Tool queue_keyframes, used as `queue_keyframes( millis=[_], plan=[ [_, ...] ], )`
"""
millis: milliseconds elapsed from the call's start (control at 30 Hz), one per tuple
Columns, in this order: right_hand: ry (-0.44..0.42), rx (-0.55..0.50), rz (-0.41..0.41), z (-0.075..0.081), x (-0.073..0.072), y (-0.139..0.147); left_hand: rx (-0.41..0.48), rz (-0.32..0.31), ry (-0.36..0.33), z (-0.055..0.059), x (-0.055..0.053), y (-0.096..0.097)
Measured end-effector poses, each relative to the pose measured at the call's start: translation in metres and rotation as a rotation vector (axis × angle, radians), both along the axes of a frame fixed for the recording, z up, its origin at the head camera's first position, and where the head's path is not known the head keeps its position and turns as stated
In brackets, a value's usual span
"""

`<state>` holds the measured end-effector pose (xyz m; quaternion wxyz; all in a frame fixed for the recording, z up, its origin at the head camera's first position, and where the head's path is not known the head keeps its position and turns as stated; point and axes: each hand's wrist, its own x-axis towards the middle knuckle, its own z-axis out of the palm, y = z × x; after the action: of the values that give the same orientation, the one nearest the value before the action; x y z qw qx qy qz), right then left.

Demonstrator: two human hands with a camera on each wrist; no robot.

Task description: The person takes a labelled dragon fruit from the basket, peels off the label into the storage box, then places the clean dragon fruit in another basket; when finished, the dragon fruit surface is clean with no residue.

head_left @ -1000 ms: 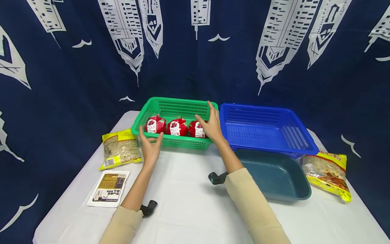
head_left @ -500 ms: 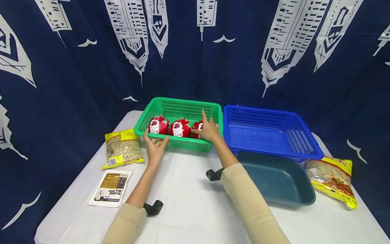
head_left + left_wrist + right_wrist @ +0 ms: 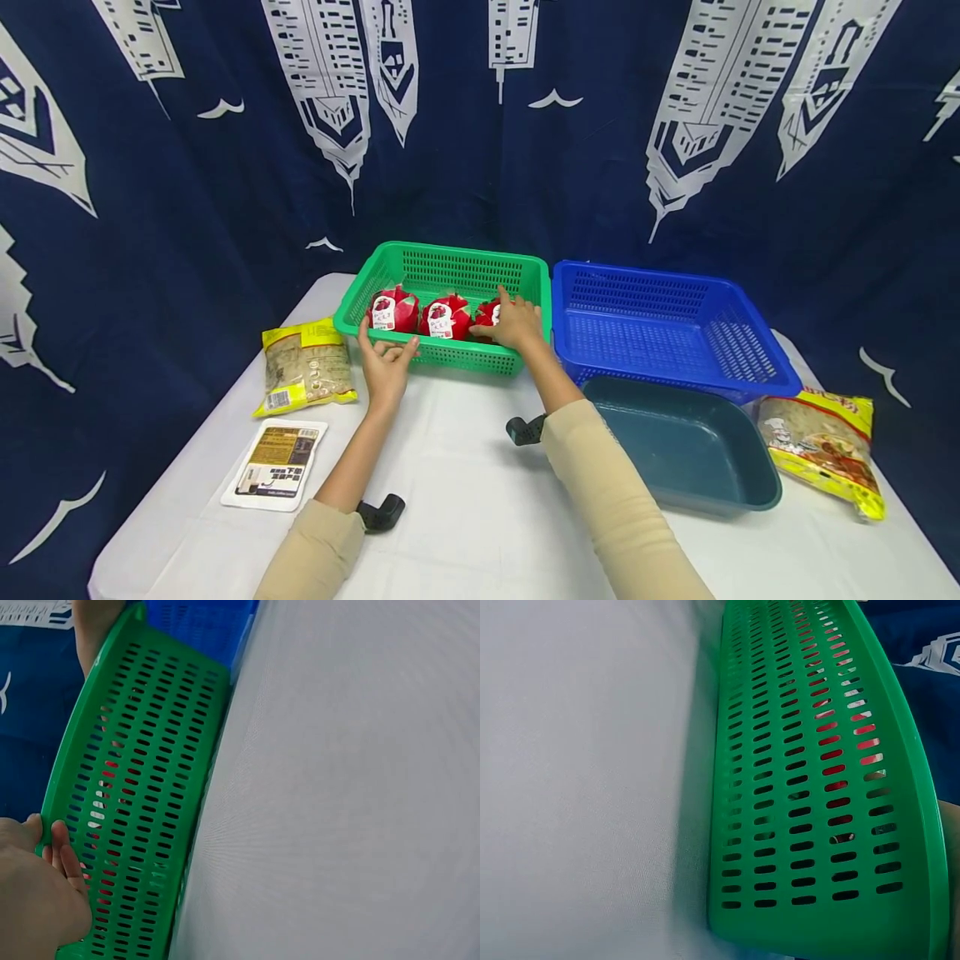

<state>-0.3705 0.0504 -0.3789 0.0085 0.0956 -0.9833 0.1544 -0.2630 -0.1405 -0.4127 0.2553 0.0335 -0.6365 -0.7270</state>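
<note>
A green perforated basket [image 3: 471,356] stands at the back of the table. Inside it sit three red dragon fruits in a row: one at the left [image 3: 403,310], one in the middle [image 3: 454,317] and one at the right [image 3: 486,312], with white labels showing. My left hand [image 3: 386,367] grips the basket's front rim near its left end; the left wrist view shows its thumb and fingers at the rim. Reaching over the front rim, my right hand [image 3: 520,323] holds the right dragon fruit, partly hiding it. In the right wrist view, the basket wall [image 3: 802,780] hides most of that hand.
A blue basket [image 3: 675,379] stands right of the green one, behind a dark teal tub [image 3: 675,442]. Yellow bags lie at the left [image 3: 307,367] and far right [image 3: 821,442]. A flat white packet [image 3: 276,465] lies front left. A patterned navy cloth [image 3: 465,183] hangs behind.
My right hand has come down from above the right rim onto the right dragon fruit, its fingers bending around it. The left hand has taken hold of the front rim. The head view has shifted slightly.
</note>
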Motion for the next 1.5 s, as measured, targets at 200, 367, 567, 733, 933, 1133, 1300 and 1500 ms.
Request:
queue_keyframes(
  millis=[200,367,567,733,933,1133,1300,1500],
  plan=[
    [0.045,0.02,0.006,-0.001,0.0,0.003,0.028,-0.01,0.006,-0.013,-0.01,-0.002],
    [0.08,0.005,0.006,-0.001,0.003,0.007,-0.002,0.011,0.006,-0.024,-0.016,-0.002],
    [0.135,-0.06,-0.012,0.002,0.006,0.01,0.008,0.026,0.049,-0.026,-0.02,-0.001],
    [0.209,-0.11,-0.03,0.002,0.008,0.014,0.012,0.017,0.063,-0.026,-0.02,0.001],
    [0.427,-0.177,-0.045,0.004,0.02,0.018,0.015,0.018,0.026,-0.026,-0.019,0.0],
    [0.709,-0.351,0.003,0.029,0.05,0.022,0.072,-0.015,0.026,-0.017,-0.01,-0.003],
    [0.859,-0.432,0.128,0.05,0.093,0.031,0.072,-0.033,0.055,-0.005,-0.002,-0.001],
    [0.91,-0.43,0.333,0.04,0.154,0.048,0.072,-0.041,0.077,-0.006,-0.003,-0.001]
  ],
)
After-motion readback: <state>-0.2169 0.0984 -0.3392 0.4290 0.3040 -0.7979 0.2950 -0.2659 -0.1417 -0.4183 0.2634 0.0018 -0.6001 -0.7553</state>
